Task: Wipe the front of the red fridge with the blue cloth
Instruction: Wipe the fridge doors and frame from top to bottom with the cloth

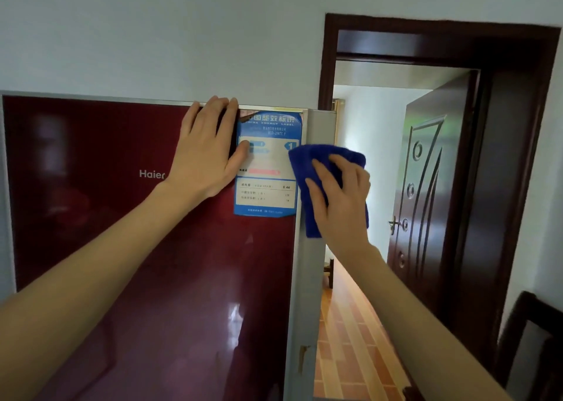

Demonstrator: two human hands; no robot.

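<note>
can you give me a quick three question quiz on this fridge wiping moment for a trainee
1. True or false: the left hand lies flat on the red fridge door, fingertips at its top edge.
2. Which hand presses the blue cloth? A) left B) right C) both
3. Fill in: the cloth sits at the fridge's right edge, just right of the blue ______.

Key: 1 true; 2 B, the right hand; 3 sticker.

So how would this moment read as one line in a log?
left hand: flat on red fridge | right hand: pressing blue cloth on right edge | stage: wiping
</note>
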